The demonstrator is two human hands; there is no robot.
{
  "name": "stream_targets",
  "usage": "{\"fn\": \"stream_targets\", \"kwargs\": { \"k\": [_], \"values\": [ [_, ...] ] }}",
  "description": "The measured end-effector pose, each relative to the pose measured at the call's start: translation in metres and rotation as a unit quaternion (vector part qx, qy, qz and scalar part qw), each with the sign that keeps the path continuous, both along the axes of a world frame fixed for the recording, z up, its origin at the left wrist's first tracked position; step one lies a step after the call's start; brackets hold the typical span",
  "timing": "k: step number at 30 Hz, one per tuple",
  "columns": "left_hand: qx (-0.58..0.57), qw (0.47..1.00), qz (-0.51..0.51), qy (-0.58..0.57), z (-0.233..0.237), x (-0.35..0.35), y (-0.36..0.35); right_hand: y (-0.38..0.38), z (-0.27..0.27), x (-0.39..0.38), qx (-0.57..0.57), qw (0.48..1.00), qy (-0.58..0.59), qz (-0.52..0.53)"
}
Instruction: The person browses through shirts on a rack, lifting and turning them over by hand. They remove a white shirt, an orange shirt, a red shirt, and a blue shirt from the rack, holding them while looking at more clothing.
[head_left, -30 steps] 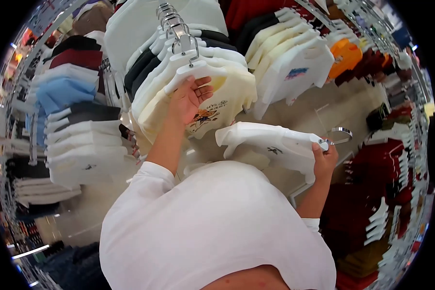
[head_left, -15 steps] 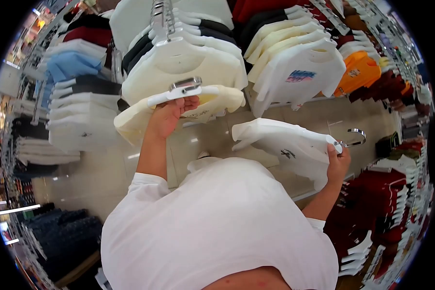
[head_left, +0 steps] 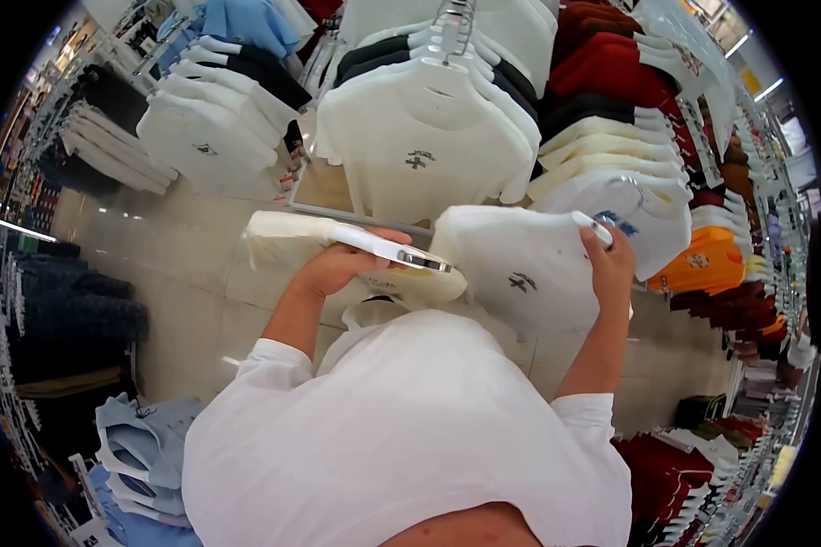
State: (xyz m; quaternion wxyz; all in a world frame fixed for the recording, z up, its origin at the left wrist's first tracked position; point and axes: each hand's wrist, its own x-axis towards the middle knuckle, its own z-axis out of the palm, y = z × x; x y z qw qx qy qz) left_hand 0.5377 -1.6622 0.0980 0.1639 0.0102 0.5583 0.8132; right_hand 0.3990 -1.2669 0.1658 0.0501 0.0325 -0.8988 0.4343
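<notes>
My left hand (head_left: 339,268) grips a white hanger (head_left: 363,239) whose metal hook points to the right. A cream shirt (head_left: 427,286) hangs from that hanger, seen edge-on and partly hidden by my hand. My right hand (head_left: 615,263) is closed round the end of another hanger, which carries a white shirt (head_left: 493,239) with a small dark print. The hook of that second hanger shows above my right hand, over a shirt on the rack. Both shirts are held side by side in front of my body.
Ahead stands a rack with white shirts (head_left: 383,118) and dark ones behind. To its right hang cream shirts (head_left: 602,150), red shirts and an orange shirt (head_left: 701,260). More white shirts (head_left: 205,118) hang at the left. Blue garments (head_left: 150,447) sit at the lower left. Tiled floor (head_left: 182,246) lies between.
The view has turned to the left. My left hand has lowered the cream shirt away from the rack and tilted its hanger. My right hand has raised the white shirt and brought it closer to the cream one.
</notes>
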Motion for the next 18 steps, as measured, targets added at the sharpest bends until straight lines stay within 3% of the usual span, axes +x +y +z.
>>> {"fn": "stream_targets", "kwargs": {
  "k": [5, 10, 14, 18],
  "values": [
    [0.025, 0.999, 0.029, -0.017, 0.009, 0.016, -0.003, -0.094, 0.033, -0.05, -0.053, 0.994, 0.031, 0.095],
    [-0.018, 0.998, 0.06, -0.03, 0.014, 0.024, -0.016, -0.168, 0.054, -0.098, -0.049, 0.981, 0.025, 0.184],
    [0.013, 0.997, 0.066, -0.045, 0.016, 0.022, -0.025, -0.21, 0.04, -0.127, -0.137, 0.968, 0.002, 0.212],
    [0.021, 0.996, 0.071, -0.051, 0.021, 0.018, -0.033, -0.232, 0.033, -0.13, -0.076, 0.971, -0.033, 0.224]
  ]
}}
